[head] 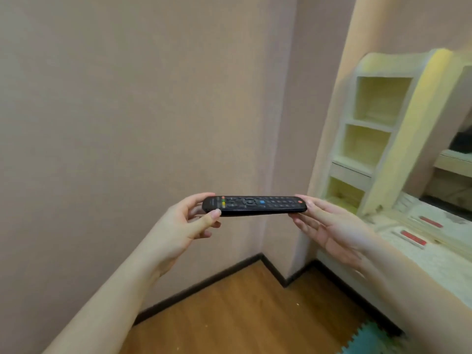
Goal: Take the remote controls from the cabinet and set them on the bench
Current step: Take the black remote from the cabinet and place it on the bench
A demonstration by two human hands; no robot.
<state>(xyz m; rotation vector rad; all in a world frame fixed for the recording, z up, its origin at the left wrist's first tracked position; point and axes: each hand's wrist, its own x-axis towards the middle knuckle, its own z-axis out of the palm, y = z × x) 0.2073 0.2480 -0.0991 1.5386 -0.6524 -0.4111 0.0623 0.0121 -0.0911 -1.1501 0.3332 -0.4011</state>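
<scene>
**What you cannot make out here**

Your right hand [329, 226] is smeared by motion, so you cannot tell whether its fingers curl under the long black button-covered remote control [254, 205] or only touch its end. The labels on the remote's keys are too small to read. The pale yellow open-shelved cabinet [370, 139] is blurred and runs out of the right edge, and a dark shape [462, 143] beside it cannot be identified. Two red-marked flat items [413, 237] on the light speckled counter [434, 261] are too soft to name. The teal foam floor mat [367, 339] is cut off by the bottom edge.
</scene>
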